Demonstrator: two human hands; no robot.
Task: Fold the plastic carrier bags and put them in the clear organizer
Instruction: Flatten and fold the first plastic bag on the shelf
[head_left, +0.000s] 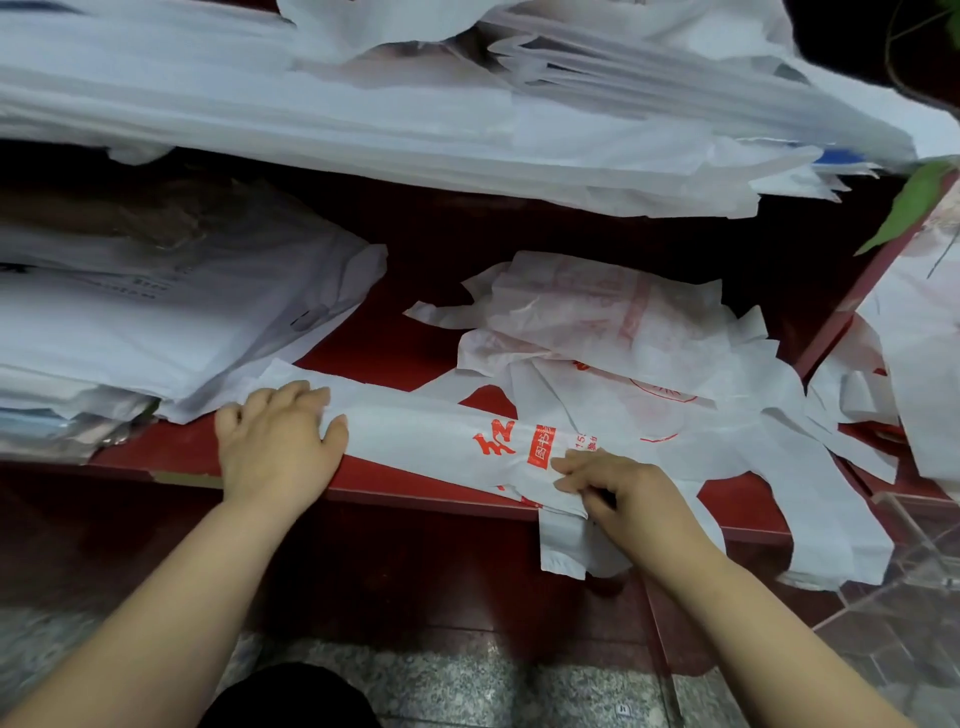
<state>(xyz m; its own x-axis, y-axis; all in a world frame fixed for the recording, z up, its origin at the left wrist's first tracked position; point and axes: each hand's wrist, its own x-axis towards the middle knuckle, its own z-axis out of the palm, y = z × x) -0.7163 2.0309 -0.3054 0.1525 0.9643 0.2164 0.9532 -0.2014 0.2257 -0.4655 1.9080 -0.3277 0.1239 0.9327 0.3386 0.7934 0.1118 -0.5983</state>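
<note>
Two hands work one folded bag (431, 436): left hand (278, 441) flat on it, right hand (618, 493) pinching its 3 o'clock end, fingertips partly hidden.

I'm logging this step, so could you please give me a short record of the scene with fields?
surface: red shelf
bag in work: white bag with red print, folded into a long strip along the shelf's front edge
left hand: flat on the strip's left end
right hand: pinching the strip's right end
loose bags: crumpled behind the strip
stack: flat bags at left
organizer: clear, at right edge, contents unclear
</note>
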